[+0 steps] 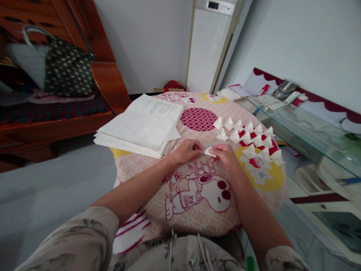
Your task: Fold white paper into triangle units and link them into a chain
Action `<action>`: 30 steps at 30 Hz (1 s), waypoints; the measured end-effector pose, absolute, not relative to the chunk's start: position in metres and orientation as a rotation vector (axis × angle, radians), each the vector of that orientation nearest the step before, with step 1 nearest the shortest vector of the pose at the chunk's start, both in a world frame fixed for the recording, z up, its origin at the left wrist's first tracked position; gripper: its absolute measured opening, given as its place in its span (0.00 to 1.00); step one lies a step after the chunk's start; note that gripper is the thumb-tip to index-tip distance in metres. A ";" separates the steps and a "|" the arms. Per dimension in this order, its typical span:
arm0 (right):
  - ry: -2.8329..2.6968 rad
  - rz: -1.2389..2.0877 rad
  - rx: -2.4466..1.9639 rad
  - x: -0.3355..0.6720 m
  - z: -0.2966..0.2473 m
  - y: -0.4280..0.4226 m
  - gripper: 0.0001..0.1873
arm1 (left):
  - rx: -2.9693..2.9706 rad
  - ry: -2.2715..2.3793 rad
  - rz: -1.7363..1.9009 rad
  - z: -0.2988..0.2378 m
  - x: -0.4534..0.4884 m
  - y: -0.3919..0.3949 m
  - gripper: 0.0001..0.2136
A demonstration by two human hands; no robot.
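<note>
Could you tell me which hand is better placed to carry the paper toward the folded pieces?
Probably the right hand: it pinches the paper, nearer the folded pieces than the left hand.

Two hands (189, 150), fourteen (or so) folded papers (247, 137)

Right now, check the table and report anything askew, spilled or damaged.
One sheet juts askew from the right side of the paper stack, its corner past the edges beneath. No spill or damage stands out.
</note>
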State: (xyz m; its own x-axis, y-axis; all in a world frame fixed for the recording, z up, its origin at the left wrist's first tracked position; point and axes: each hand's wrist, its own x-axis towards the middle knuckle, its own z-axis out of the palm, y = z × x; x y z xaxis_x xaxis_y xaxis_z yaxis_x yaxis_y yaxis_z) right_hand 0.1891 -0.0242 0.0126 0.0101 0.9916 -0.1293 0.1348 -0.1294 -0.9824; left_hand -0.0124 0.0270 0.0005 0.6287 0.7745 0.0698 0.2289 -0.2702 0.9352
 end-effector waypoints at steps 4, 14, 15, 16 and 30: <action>-1.349 1.129 -1.433 0.189 0.011 -0.024 0.12 | 1.830 0.823 0.576 0.001 -0.014 0.028 0.05; -1.564 0.988 -1.453 0.192 0.003 -0.023 0.12 | 2.220 0.969 0.519 0.009 -0.008 0.021 0.05; -1.570 0.989 -1.455 0.192 0.003 -0.023 0.13 | 2.225 0.981 0.516 0.010 -0.008 0.021 0.06; -1.574 0.990 -1.454 0.192 0.002 -0.023 0.13 | 2.216 0.978 0.513 0.010 -0.008 0.021 0.07; -1.308 1.116 -1.358 0.182 0.013 -0.026 0.12 | 1.605 0.785 0.540 0.005 -0.012 0.023 0.09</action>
State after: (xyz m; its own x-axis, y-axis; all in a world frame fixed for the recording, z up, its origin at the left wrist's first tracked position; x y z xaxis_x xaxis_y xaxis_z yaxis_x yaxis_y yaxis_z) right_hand 0.1818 -0.0264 0.0134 0.0262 0.9996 -0.0136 0.1706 -0.0179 -0.9852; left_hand -0.0119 0.0231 0.0049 0.6638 0.7435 -0.0813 0.1901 -0.0626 0.9798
